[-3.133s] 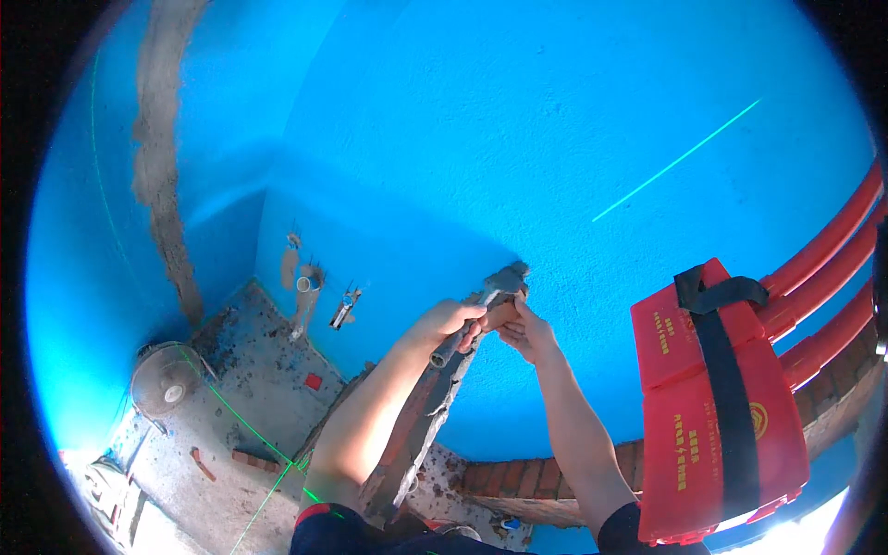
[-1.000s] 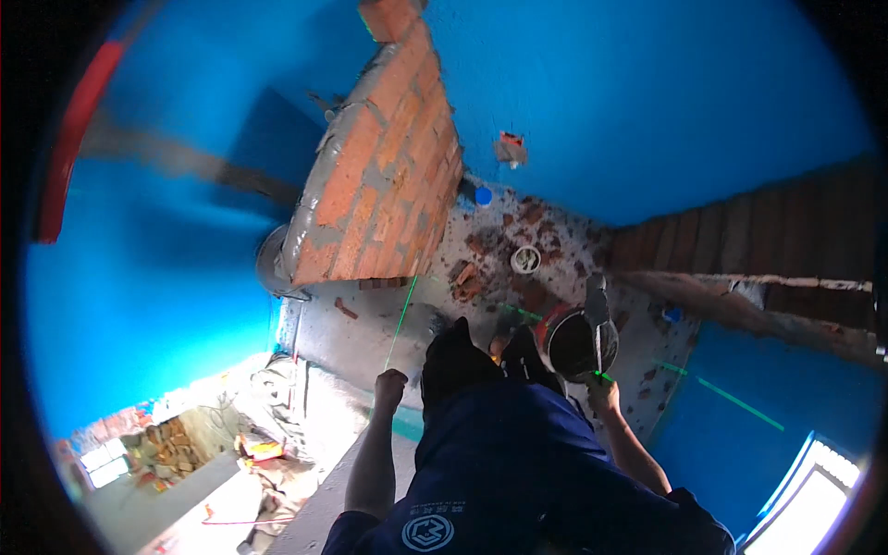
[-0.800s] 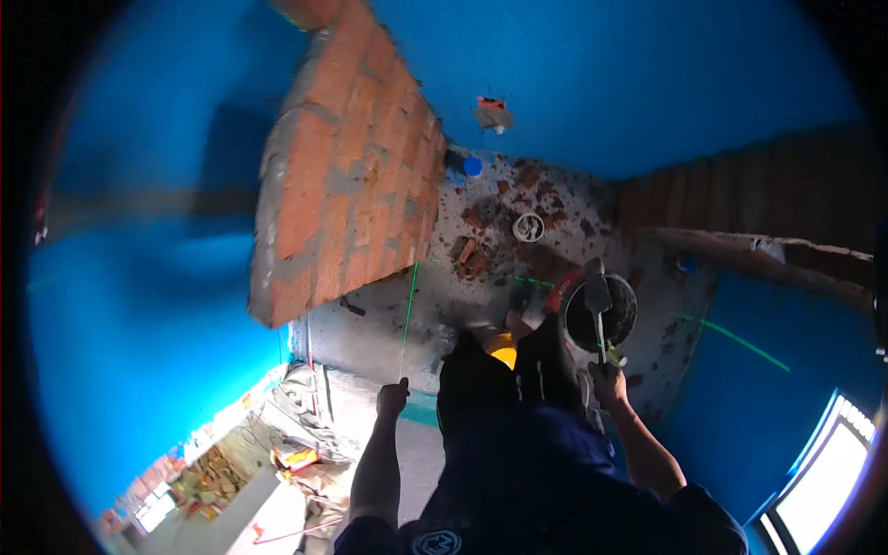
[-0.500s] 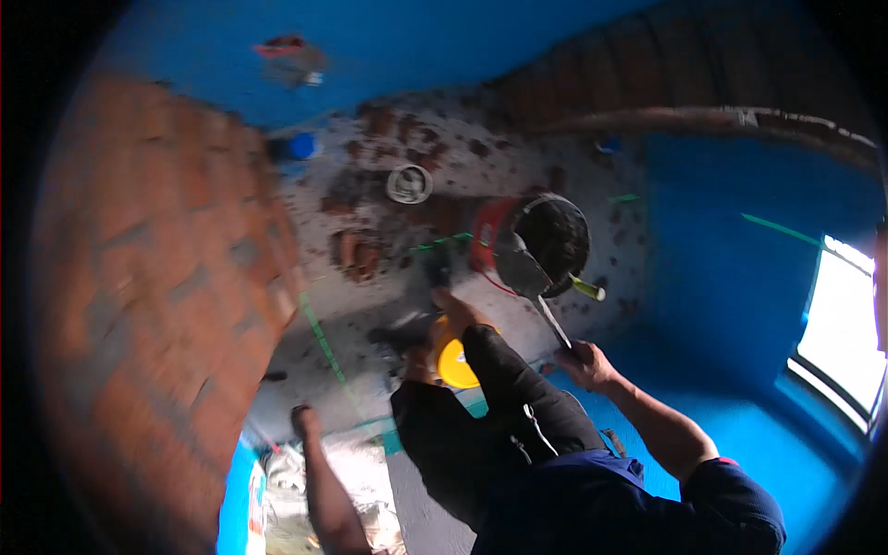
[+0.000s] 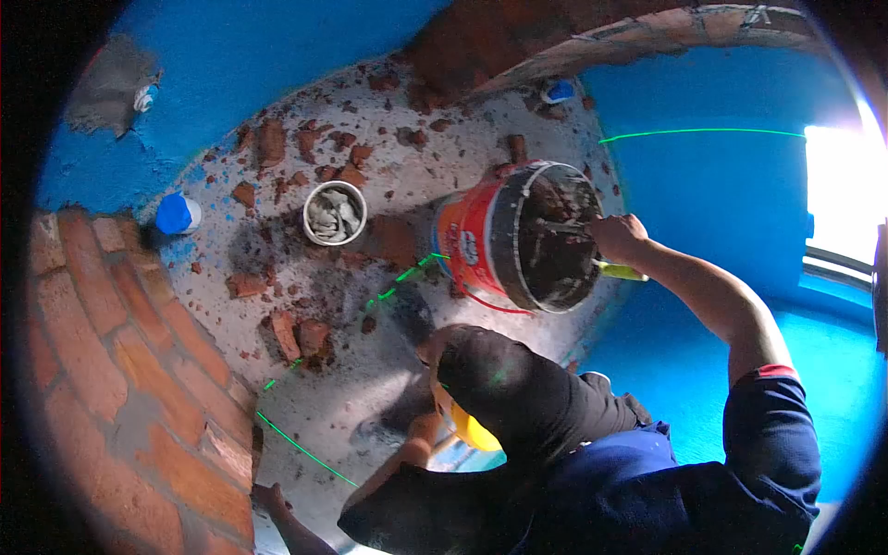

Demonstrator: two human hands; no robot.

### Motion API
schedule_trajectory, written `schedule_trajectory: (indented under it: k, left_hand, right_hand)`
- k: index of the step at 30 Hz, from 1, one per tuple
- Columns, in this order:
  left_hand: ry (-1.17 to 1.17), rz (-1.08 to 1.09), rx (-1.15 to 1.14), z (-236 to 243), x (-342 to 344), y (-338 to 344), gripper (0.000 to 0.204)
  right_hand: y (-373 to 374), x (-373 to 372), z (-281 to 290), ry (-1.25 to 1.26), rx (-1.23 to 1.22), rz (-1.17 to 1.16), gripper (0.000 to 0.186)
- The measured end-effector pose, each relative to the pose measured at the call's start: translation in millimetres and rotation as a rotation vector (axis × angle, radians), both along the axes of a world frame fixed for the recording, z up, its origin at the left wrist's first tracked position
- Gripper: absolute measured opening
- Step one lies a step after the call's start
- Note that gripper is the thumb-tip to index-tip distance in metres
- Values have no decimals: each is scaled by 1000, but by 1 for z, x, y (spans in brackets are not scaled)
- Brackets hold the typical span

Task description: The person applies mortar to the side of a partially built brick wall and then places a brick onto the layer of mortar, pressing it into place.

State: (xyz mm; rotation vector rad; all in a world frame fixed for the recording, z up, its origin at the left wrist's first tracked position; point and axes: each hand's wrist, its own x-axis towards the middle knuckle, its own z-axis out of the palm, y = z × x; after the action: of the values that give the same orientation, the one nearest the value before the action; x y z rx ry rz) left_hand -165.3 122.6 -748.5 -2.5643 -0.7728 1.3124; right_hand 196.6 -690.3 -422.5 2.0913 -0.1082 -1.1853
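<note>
My right hand (image 5: 620, 239) is closed round the handle of a trowel (image 5: 566, 226), whose metal part reaches into a large bucket. That red bucket (image 5: 472, 242) with a black rim band stands tilted in view and holds dark, wet-looking mortar (image 5: 555, 264). A yellow-green handle (image 5: 623, 271) of another tool sticks out over the bucket's rim, just below my right hand. My left hand (image 5: 271, 499) is low at the left, close to the edge of the brick wall. Its fingers are dark and too unclear to read.
A small white tub (image 5: 335, 213) with grey lumps inside stands left of the bucket. Broken brick pieces (image 5: 298, 337) litter the floor. Blue-capped pipes (image 5: 178, 214) rise near the blue walls. A brick wall (image 5: 120, 370) stands left; a yellow round object (image 5: 474, 431) shows between my legs.
My right hand has moved up and over the bucket, and the trowel's blade has gone from the rim into it. My left hand has moved lower and left. The view has shifted.
</note>
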Motion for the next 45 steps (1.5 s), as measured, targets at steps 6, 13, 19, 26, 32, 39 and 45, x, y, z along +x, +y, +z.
schedule_trajectory:
  k: [6, 13, 19, 26, 32, 39, 45]
  left_hand:
    - [-391, -165, -64, -49, -40, 102, 79]
    - [-181, -141, -182, -35, 8, 48, 58]
    - [-151, -181, -477, 41, 22, -34, 40]
    - [-283, 381, -580, 177, 71, -148, 48]
    - [-892, 509, -719, 287, 127, -222, 61]
    - [-1173, 602, -1264, 446, 193, -299, 72]
    - [-1176, 901, -1416, 428, 213, -278, 75]
  right_hand:
    - [2, -8, -119, 127, 90, 172, 16]
    - [26, -41, -147, 330, 202, 153, 19]
    - [-25, -10, -159, 531, 362, 111, 23]
    - [-43, 31, -88, 370, 665, -356, 44]
    - [-73, 28, -17, 278, 833, -437, 46]
    - [-129, -27, 88, 80, 1040, -484, 50]
    - [-124, -112, 140, -279, 1551, -751, 52]
